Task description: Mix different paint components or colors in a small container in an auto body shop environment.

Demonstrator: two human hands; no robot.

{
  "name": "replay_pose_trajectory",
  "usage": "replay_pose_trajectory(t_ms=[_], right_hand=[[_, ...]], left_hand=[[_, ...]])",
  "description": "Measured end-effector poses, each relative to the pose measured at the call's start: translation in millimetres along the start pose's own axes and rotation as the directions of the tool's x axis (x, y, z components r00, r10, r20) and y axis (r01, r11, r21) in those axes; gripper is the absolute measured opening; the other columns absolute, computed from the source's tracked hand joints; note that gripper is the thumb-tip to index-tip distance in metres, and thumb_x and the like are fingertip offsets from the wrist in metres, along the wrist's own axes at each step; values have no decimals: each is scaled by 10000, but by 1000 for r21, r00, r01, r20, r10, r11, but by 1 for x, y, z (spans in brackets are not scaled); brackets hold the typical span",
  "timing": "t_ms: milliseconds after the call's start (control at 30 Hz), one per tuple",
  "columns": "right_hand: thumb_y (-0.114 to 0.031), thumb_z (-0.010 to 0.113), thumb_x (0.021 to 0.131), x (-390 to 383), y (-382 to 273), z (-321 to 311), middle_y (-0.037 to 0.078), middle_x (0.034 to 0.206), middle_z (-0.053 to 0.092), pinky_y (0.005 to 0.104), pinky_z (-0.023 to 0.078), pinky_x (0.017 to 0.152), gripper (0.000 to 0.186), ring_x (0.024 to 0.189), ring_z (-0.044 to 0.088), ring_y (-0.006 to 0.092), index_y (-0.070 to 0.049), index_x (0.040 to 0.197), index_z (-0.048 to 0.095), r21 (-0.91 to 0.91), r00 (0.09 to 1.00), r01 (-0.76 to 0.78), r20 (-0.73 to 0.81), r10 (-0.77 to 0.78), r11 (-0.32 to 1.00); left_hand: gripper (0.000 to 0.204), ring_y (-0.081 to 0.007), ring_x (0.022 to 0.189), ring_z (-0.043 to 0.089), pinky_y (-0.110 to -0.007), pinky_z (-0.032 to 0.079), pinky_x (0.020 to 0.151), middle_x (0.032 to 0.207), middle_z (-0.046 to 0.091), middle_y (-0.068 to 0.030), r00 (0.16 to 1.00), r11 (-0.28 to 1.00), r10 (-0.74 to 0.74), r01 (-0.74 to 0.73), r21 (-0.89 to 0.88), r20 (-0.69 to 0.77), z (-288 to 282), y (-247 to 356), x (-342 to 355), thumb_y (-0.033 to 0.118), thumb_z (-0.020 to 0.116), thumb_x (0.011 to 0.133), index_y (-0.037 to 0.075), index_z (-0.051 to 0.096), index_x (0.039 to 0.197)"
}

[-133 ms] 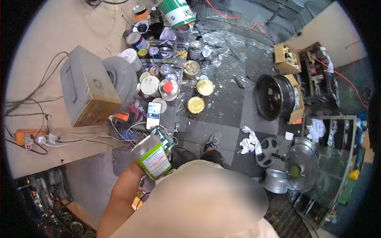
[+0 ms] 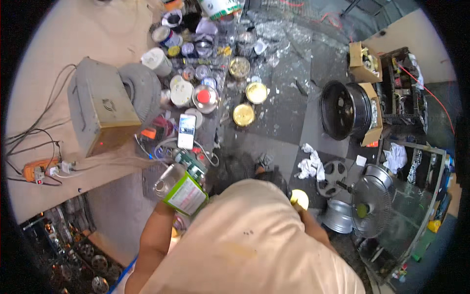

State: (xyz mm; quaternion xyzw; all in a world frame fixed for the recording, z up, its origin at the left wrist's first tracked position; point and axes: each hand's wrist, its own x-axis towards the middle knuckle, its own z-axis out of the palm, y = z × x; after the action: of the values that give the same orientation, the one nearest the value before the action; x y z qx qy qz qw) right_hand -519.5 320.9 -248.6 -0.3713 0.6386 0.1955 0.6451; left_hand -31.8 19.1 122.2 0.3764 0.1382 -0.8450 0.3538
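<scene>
My left hand (image 2: 164, 208) is closed on a rectangular metal can (image 2: 186, 194) with green edges and a white label. The can is tilted, its silver top (image 2: 167, 179) facing up and left; most of my fingers are hidden behind it. On my right side, my right hand (image 2: 299, 209) grips a round yellow tin or lid (image 2: 300, 199), partly hidden by my shirt. Just beyond the metal can lies a dark green object (image 2: 190, 164) on the bench, next to a white cable. A lit phone (image 2: 186, 131) rests a little farther away.
Paint cans and tubs crowd the far left bench, among them a can with a red cap (image 2: 203, 96). Two yellow-topped tins (image 2: 244, 115) stand near its edge. A black wheel rim (image 2: 338, 110), crumpled white paper (image 2: 310, 163) and a fan (image 2: 372, 206) are at right.
My right arm has come into view at right with the round yellow thing. The metal can in my left hand sits slightly lower and left, and my torso takes up more of the picture.
</scene>
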Motion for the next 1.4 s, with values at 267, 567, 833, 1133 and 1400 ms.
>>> replay_pose_trajectory(t_ms=[267, 567, 833, 1133, 1400], right_hand=[[-429, 779, 745, 0, -35, -237, 262, 1171, 659, 431, 523, 916, 766, 1107, 642, 377, 45, 1294, 533, -197, 878, -219, -468, 105, 956], [-412, 715, 851, 37, -220, -428, 213, 1042, 698, 379, 512, 806, 604, 939, 674, 264, 78, 1191, 617, -139, 882, 49, -459, -108, 989], [-371, 724, 836, 130, -379, -493, 184, 1026, 714, 365, 517, 793, 526, 927, 682, 271, 47, 1147, 652, -363, 923, 229, -214, -320, 903], [-473, 715, 803, 254, -470, -464, 235, 1075, 698, 386, 529, 847, 599, 1002, 679, 317, 13, 1150, 660, -425, 931, 349, 58, -360, 835], [-526, 689, 808, 268, -440, -479, 261, 1163, 665, 418, 514, 927, 686, 1082, 654, 360, 1, 1240, 620, -641, 905, 357, 58, -422, 679]], left_hand=[[608, -346, 863, 660, -480, 556, 800, 1045, 668, -161, 984, 979, 143, -155, -129, -103, -22, -39, 47, 586, 623, 886, 103, 575, 1252], [464, -385, 1173, 575, -547, 459, 1025, 1331, 577, -160, 922, 964, 266, -258, -66, 281, -32, -4, 86, 379, 608, 938, 128, 556, 1324], [438, -323, 984, 628, -465, 524, 903, 1096, 632, -129, 934, 934, 357, -357, 22, -7, -49, -65, 112, 376, 648, 891, 102, 596, 1229], [413, -283, 885, 639, -416, 536, 824, 1007, 668, -124, 798, 672, 434, 23, 741, -418, 29, -73, 147, 310, 698, 847, 62, 632, 1170], [391, -247, 797, 649, -372, 546, 755, 927, 700, -121, 605, 162, 621, 523, 837, -498, 131, -84, 230, 251, 742, 807, 26, 663, 1117]])
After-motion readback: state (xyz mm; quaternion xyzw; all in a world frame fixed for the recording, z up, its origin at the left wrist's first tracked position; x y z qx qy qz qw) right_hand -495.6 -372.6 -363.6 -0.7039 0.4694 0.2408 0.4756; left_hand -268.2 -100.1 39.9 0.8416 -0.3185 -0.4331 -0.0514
